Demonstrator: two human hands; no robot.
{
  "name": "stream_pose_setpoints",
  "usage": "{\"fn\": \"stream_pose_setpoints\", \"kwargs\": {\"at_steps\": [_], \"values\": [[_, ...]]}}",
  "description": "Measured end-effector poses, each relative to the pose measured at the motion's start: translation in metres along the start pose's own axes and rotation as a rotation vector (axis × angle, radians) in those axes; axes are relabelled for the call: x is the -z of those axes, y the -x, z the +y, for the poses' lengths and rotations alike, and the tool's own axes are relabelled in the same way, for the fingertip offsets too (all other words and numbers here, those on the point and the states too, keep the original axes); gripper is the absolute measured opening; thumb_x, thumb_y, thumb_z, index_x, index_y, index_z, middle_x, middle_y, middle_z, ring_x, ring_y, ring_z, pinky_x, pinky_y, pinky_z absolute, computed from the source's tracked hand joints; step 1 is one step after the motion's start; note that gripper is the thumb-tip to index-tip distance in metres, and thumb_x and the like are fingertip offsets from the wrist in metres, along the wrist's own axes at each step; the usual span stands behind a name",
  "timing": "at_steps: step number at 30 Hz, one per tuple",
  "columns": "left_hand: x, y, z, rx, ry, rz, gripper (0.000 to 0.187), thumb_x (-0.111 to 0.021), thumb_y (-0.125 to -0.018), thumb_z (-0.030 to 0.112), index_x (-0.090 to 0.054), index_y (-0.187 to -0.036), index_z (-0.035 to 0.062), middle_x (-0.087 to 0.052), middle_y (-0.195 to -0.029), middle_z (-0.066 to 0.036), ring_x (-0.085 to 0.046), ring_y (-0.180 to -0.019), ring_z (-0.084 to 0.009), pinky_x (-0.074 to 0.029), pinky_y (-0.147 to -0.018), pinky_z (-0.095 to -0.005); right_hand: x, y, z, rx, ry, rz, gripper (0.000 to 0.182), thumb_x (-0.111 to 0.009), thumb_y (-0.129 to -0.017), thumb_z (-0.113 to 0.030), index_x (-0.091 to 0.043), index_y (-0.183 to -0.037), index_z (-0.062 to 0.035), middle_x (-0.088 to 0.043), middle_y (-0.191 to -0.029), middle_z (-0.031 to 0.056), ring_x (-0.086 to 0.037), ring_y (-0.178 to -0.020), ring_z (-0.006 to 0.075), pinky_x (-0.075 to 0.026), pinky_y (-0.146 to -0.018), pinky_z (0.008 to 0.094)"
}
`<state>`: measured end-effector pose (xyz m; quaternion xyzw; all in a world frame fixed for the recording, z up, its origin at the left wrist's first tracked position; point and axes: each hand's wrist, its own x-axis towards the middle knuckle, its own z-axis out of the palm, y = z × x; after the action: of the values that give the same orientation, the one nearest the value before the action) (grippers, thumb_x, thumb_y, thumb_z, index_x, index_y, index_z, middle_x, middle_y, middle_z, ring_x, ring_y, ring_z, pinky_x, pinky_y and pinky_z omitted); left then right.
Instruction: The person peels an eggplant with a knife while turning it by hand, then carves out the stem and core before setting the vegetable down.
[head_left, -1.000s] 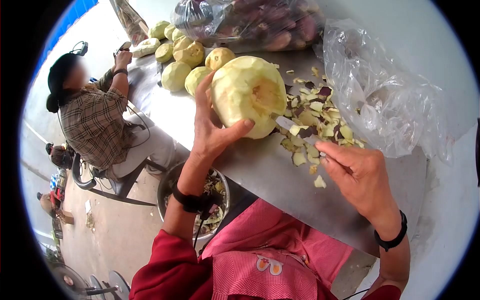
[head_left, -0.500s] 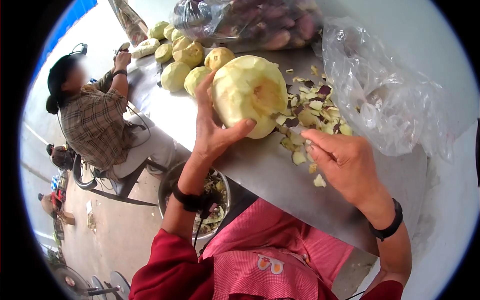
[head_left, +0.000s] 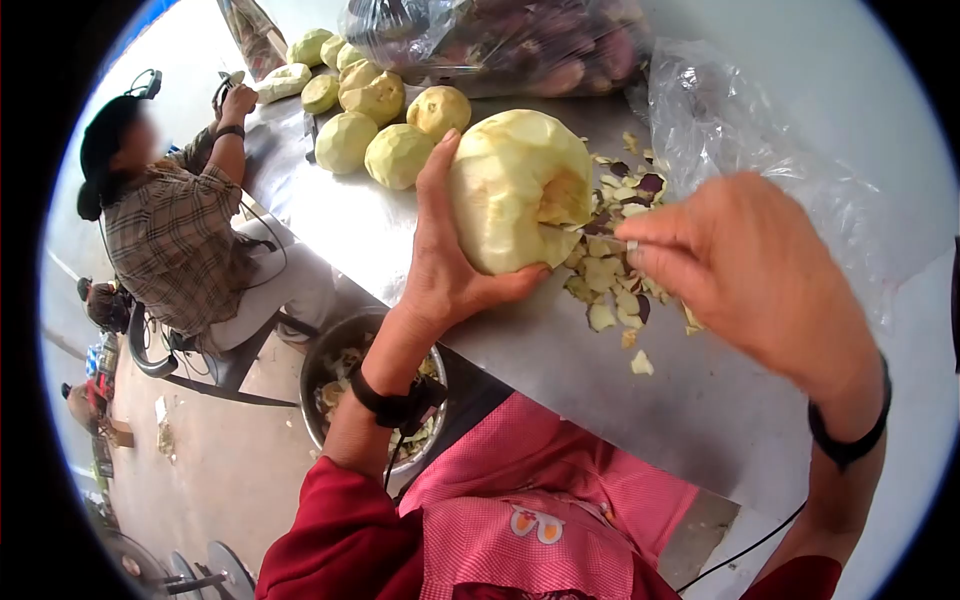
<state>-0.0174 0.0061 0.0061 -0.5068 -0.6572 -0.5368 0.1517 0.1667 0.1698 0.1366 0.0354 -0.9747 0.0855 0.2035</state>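
My left hand (head_left: pixel 447 265) is wrapped around a large peeled eggplant (head_left: pixel 510 190), with the thumb below and fingers along its left side. The eggplant is pale yellow-green, with a browned hollow on the side facing right. My right hand (head_left: pixel 745 270) is closed on a small knife (head_left: pixel 598 237); its thin blade reaches the eggplant just below the hollow, and the handle is mostly hidden in the fist. Beneath and beside them, cut peelings (head_left: pixel 610 275), some with dark purple skin, lie scattered on the metal table (head_left: pixel 520 330).
Several peeled eggplants (head_left: pixel 345 142) sit at the table's far left. A clear bag of purple eggplants (head_left: pixel 540 45) stands behind, beside a crumpled plastic bag (head_left: pixel 720 120). A metal bowl of scraps (head_left: pixel 318 410) is below the table edge. A seated person (head_left: pixel 180 230) works at left.
The eggplant has shifted slightly right and turned in my left hand, so the hollow faces further right. My right hand has swung up and right, its wrist raised, the knife still in it.
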Motion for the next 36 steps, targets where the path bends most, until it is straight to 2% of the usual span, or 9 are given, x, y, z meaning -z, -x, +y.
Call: {"fn": "stream_pose_setpoints", "kwargs": {"at_steps": [2, 5, 6, 8, 11, 19, 23, 31, 36], "values": [[-0.002, 0.002, -0.002, -0.024, -0.002, 0.014, 0.123, -0.091, -0.055, 0.02, -0.016, -0.152, 0.0026, -0.04, -0.143, -0.023, -0.046, -0.13, -0.0358, -0.04, -0.11, -0.0456, 0.016, -0.017, 0.004, 0.034, 0.003, -0.112, 0.021, -0.066, -0.084, -0.011, -0.074, -0.101, -0.0009, -0.055, -0.059, 0.0176, -0.056, -0.049, 0.023, -0.043, -0.052, 0.0362], [-0.004, 0.004, -0.006, -0.126, -0.042, 0.013, 0.12, -0.091, -0.054, 0.02, -0.021, -0.151, 0.0014, -0.037, -0.145, -0.024, -0.041, -0.134, -0.0378, -0.038, -0.111, -0.0467, 0.044, -0.051, 0.005, -0.247, -0.254, -0.511, 0.021, -0.065, -0.086, -0.007, -0.074, -0.102, 0.0042, -0.054, -0.056, 0.0017, -0.046, -0.051, 0.0045, -0.037, -0.045, 0.0271], [-0.004, 0.005, -0.006, -0.087, -0.016, -0.002, 0.12, -0.09, -0.055, 0.022, -0.021, -0.151, 0.002, -0.037, -0.144, -0.024, -0.04, -0.134, -0.0386, -0.038, -0.111, -0.0471, 0.044, -0.048, 0.008, -0.248, -0.25, -0.511, 0.021, -0.065, -0.086, -0.007, -0.074, -0.102, 0.0042, -0.054, -0.056, 0.0017, -0.046, -0.051, 0.0045, -0.037, -0.045, 0.0271], [-0.001, 0.001, -0.005, -0.052, 0.004, -0.009, 0.12, -0.09, -0.056, 0.024, -0.021, -0.152, 0.0027, -0.036, -0.143, -0.024, -0.038, -0.134, -0.0394, -0.037, -0.111, -0.0474, 0.034, -0.04, 0.02, -0.308, -0.306, -0.383, 0.024, -0.07, -0.079, -0.02, -0.076, -0.092, -0.0012, -0.07, -0.079, 0.0192, -0.068, -0.072, 0.0353, -0.054, -0.067, 0.042], [0.002, -0.002, 0.001, -0.032, -0.152, 0.013, 0.122, -0.09, -0.057, 0.029, -0.019, -0.153, 0.0044, -0.036, -0.137, -0.024, -0.039, -0.129, -0.0396, -0.038, -0.11, -0.0474, -0.004, -0.004, 0.012, -0.214, -0.192, -0.072, 0.021, -0.069, -0.083, -0.021, -0.074, -0.089, -0.0025, -0.068, -0.073, 0.0202, -0.067, -0.066, 0.0363, -0.053, -0.061, 0.0423], [-0.008, -0.007, 0.003, 0.17, -0.017, 0.05, 0.12, -0.088, -0.06, 0.028, -0.017, -0.153, 0.0054, -0.038, -0.133, -0.022, -0.044, -0.126, -0.0352, -0.039, -0.109, -0.0448, -0.039, 0.031, -0.027, -0.211, 0.167, 0.049, 0.013, -0.06, -0.092, -0.021, -0.07, -0.095, -0.012, -0.065, -0.066, 0.012, -0.068, -0.065, 0.0317, -0.053, -0.06, 0.0441], [-0.008, -0.007, 0.006, 0.242, 0.321, 0.076, 0.116, -0.088, -0.062, 0.027, -0.018, -0.151, 0.003, -0.04, -0.136, -0.021, -0.046, -0.127, -0.0316, -0.039, -0.109, -0.0419, -0.029, 0.046, -0.006, -0.271, -0.127, 0.137, 0.019, -0.066, -0.09, -0.019, -0.073, -0.104, -0.0093, -0.065, -0.067, 0.0145, -0.065, -0.058, 0.0289, -0.05, -0.056, 0.0385], [-0.009, -0.004, 0.005, 0.188, 0.06, 0.065, 0.113, -0.088, -0.064, 0.031, -0.019, -0.147, -0.0031, -0.041, -0.136, -0.022, -0.047, -0.127, -0.0312, -0.04, -0.108, -0.0409, -0.05, 0.062, 0.0, -0.382, -0.497, 0.164, 0.024, -0.07, -0.088, -0.012, -0.072, -0.111, -0.0064, -0.067, -0.072, 0.0167, -0.062, -0.055, 0.0213, -0.048, -0.056, 0.0304], [-0.01, 0.003, 0.003, 0.125, -0.075, 0.128, 0.114, -0.089, -0.06, 0.031, -0.022, -0.145, -0.0037, -0.04, -0.134, -0.022, -0.046, -0.126, -0.0326, -0.04, -0.107, -0.0421, -0.064, 0.07, -0.002, -0.425, -0.574, 0.222, 0.023, -0.067, -0.091, -0.008, -0.07, -0.114, -0.0022, -0.064, -0.067, 0.0082, -0.053, -0.059, 0.0064, -0.044, -0.055, 0.0246]]}}
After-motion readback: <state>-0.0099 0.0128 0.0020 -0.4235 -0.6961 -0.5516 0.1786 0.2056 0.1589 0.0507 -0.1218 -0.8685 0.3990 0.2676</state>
